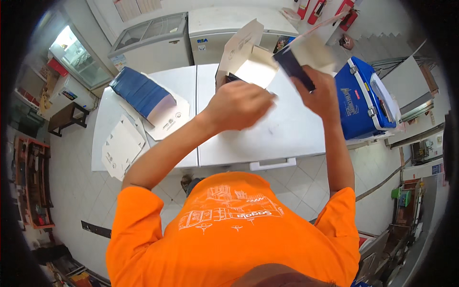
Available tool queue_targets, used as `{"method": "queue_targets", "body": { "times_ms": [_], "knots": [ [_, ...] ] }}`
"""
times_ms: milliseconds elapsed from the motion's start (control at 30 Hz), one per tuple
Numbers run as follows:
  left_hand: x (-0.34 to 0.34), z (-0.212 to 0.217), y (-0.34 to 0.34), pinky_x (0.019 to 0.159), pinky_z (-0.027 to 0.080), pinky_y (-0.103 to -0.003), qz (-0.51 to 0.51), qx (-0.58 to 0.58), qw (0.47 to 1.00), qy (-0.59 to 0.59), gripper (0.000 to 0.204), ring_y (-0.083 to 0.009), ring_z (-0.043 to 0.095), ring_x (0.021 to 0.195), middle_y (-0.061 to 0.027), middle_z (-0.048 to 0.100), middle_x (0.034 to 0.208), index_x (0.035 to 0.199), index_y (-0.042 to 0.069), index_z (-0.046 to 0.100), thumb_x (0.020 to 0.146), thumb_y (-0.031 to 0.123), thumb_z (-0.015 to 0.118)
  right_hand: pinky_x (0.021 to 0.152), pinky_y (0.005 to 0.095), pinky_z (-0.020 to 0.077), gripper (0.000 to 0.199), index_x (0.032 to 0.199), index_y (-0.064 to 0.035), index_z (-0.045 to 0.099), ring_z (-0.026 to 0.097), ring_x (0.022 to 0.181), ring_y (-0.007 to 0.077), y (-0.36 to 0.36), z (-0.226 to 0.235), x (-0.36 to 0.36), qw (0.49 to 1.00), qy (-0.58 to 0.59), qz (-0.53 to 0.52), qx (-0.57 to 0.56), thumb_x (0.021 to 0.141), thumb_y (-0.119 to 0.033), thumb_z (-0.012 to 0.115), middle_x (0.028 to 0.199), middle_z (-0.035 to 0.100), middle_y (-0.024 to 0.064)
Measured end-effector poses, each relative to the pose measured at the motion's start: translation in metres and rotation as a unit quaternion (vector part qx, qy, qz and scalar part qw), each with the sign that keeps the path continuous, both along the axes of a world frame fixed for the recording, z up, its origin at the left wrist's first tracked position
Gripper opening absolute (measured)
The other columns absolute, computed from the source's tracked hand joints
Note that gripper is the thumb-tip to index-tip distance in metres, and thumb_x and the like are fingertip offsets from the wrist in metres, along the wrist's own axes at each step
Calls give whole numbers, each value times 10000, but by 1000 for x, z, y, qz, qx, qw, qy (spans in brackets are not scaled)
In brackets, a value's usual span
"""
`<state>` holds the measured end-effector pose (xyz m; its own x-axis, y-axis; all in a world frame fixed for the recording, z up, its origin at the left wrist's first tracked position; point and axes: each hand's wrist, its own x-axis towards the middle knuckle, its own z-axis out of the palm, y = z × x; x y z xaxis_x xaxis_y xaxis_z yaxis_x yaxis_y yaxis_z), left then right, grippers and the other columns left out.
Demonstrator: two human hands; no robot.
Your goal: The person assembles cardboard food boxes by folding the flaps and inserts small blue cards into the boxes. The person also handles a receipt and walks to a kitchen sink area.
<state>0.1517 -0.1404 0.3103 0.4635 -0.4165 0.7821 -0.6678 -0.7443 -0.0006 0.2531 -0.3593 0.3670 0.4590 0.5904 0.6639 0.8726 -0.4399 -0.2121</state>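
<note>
My right hand grips a paperboard box by its dark blue side, held up above the white worktop. This box is cream inside, and its raised flap is blurred. Left of it, a second open box stands on the worktop with a tall cream flap up. My left hand is curled closed just in front of that second box. Its fingertips are blurred and turned away, so whatever they may hold is hidden. Whether the left hand touches the box I cannot tell.
Left on the white worktop lie a row of nested dark blue boxes and flat cream box blanks. A blue cooler box stands at the right end. Chest freezers line the back wall, near red fire extinguishers.
</note>
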Motion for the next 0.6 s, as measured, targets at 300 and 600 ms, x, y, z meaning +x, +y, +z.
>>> {"method": "queue_targets", "body": {
  "times_ms": [300,600],
  "knots": [
    [45,-73,18,945,456,-417,229,61,969,67,252,-263,593,1102,-71,673,1108,1083,61,680,922,251,640,670,454,522,256,868,-39,655,660,753,395,82,-46,38,988,35,100,-115,851,-277,749,781,682,168],
    [40,-84,35,807,514,-397,162,59,984,50,131,-266,608,956,-79,633,965,989,55,646,903,153,654,646,467,540,215,951,-65,666,689,739,378,136,-36,48,961,-1,60,-268,854,-249,721,764,699,173]
  ]
}}
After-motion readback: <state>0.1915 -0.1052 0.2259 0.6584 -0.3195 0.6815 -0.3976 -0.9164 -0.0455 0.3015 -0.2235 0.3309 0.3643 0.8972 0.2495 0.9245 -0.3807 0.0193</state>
